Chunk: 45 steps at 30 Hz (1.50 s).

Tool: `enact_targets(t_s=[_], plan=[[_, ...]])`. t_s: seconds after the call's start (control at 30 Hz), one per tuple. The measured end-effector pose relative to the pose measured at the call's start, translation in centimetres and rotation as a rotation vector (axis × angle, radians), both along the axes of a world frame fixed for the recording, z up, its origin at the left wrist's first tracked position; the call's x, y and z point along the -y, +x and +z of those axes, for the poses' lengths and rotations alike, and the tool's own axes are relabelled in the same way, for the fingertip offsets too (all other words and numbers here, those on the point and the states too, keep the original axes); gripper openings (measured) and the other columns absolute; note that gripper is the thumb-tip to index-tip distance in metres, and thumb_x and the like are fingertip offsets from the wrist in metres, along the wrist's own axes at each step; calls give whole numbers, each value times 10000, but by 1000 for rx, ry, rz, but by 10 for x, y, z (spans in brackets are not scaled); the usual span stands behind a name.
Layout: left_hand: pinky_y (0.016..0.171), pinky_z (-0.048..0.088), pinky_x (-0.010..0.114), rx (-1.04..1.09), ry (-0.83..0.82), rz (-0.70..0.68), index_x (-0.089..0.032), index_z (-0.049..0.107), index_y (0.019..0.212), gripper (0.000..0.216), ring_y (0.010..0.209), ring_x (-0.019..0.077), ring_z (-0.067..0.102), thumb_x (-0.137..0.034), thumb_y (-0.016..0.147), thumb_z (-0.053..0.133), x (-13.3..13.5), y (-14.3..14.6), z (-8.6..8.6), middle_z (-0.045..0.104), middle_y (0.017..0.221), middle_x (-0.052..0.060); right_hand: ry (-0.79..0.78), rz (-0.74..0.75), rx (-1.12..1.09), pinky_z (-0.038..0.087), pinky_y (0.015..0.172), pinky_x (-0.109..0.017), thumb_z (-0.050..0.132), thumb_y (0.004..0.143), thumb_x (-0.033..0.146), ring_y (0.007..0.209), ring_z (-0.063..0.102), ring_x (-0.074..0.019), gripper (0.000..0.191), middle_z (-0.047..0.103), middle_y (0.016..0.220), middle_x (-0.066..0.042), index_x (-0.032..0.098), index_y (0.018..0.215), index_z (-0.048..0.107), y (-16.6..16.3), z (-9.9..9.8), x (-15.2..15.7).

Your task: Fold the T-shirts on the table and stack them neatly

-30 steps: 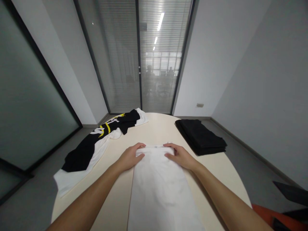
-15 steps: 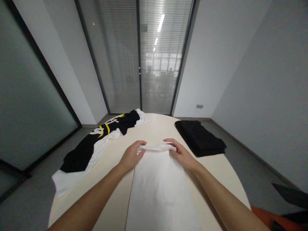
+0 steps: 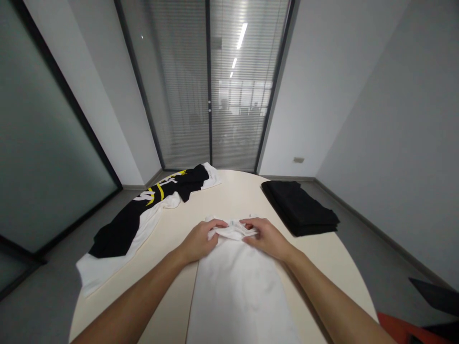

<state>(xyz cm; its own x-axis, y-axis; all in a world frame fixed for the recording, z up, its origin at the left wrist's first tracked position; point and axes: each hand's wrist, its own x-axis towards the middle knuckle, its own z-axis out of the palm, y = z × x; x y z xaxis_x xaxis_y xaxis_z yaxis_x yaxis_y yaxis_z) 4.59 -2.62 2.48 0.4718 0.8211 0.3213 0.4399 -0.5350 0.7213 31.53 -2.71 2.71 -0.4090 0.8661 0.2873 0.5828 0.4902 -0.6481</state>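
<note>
A long folded white T-shirt (image 3: 240, 286) lies down the middle of the table, running toward me past the lower edge of the view. My left hand (image 3: 201, 241) is closed on the left side of its far end, thumb below and fingers above. On the right side of that same end, my right hand (image 3: 268, 238) pinches the cloth in a similar way. Between the hands the fabric is bunched into small folds. Fingertips are partly hidden in the cloth.
Black and white shirts (image 3: 120, 227) with yellow and white print lie along the table's left edge. A stack of folded black clothes (image 3: 301, 208) sits at the right. The pale round table (image 3: 236, 191) has a curved edge. A red-orange chair (image 3: 405, 329) stands at lower right.
Both hands have come closer together and slightly nearer to me. The far end of the white T-shirt, flat-edged before, is now gathered and wrinkled between them.
</note>
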Motion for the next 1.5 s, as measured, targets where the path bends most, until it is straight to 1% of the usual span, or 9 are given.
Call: enact_targets(t_s=[0.17,0.33,0.53,0.7,0.8,0.97,1.1,1.3,1.5], plan=[[989,466,335,37,100,4,-220,727,1054,364,1045,203,641,-70,820,491,6,-2,10,729,1078,38,128,43,3,455,927,-389,629,925,322,960,643,-229,163,718,988,-79,214,1022,703,5,7,5],[924,481,295,159,-88,-41,-192,724,1022,298,1003,192,659,-109,851,495,11,1,18,735,1043,44,180,93,16,453,920,-376,580,945,310,996,625,-226,159,706,1023,-89,209,1047,650,7,15,16],[930,456,308,203,-231,-138,-176,715,955,208,969,201,655,-192,884,520,19,3,31,737,999,47,203,196,148,413,921,-382,767,829,374,931,653,-217,525,722,1006,-68,222,1301,595,-8,25,26],[965,438,312,264,-240,-188,-184,678,1035,179,1022,198,637,-238,919,553,23,6,32,736,1046,54,231,259,106,380,900,-354,649,953,376,894,666,-177,212,732,920,-39,235,1106,692,-17,30,31],[909,471,307,412,-251,-57,-182,617,1130,254,1001,195,648,-335,928,595,21,10,29,732,1066,77,256,191,72,385,897,-350,636,961,395,870,661,-177,208,737,918,-43,217,1050,695,-18,34,30],[627,490,249,575,-441,98,-182,519,1247,543,711,156,651,-467,823,704,12,12,23,701,880,36,109,86,60,449,789,-292,576,985,436,843,660,-177,269,741,981,-55,221,1059,719,-21,50,13],[557,450,216,571,-386,208,-180,528,1206,520,630,119,607,-476,812,690,0,7,13,632,812,-2,78,110,151,463,777,-290,571,974,467,861,666,-195,304,748,1005,-64,226,1043,743,-24,59,-17],[580,473,241,500,-405,285,-182,503,1191,496,690,151,650,-413,789,678,-17,0,-17,627,884,19,-22,108,258,460,749,-286,566,955,445,801,660,-184,318,751,972,-62,227,1103,743,-28,35,-53],[584,460,244,361,-342,336,-185,510,1208,477,637,124,611,-341,784,662,-25,-9,-33,620,922,18,7,-58,234,442,725,-279,475,987,441,761,622,-161,381,723,1017,-68,207,1204,684,-6,20,-44]])
